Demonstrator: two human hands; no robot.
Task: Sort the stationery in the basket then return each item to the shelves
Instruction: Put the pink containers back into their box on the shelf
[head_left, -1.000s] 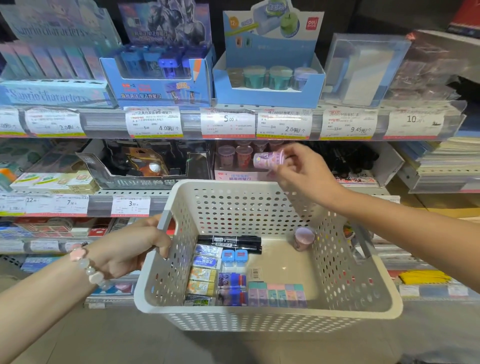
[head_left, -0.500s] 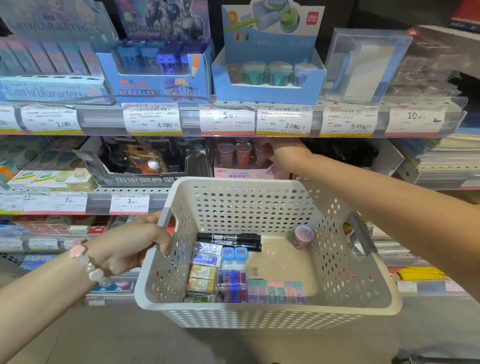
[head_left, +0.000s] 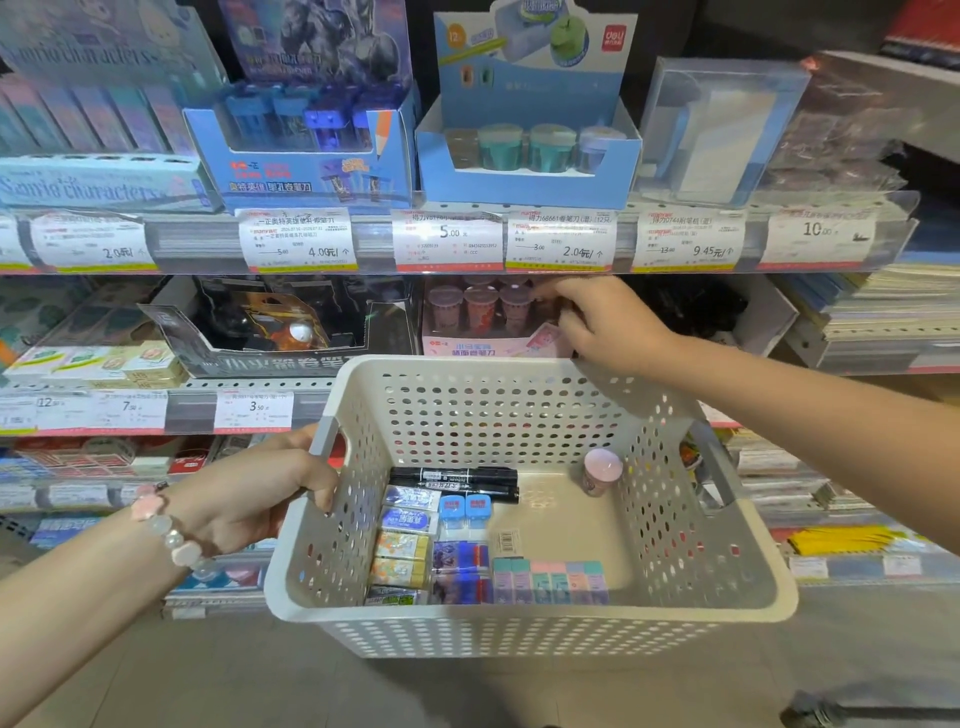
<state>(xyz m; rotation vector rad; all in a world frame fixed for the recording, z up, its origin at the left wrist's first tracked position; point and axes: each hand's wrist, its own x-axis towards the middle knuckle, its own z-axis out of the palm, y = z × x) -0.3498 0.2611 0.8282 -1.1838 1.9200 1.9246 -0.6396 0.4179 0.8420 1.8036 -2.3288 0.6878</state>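
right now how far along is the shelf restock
Done: the basket is sorted into rows. In hand: the right hand is at the pink sharpener box; whether it holds anything is unclear. Left: one pink sharpener, black markers and erasers.

The location was a stationery shop. Tiered retail shelves carried printed price labels in clear strips along each front edge. Branded cardboard display boxes held multiple identical items, including sharpeners. Stacked notebooks filled the shelving at right. A perforated plastic basket served as a shopping carrier.
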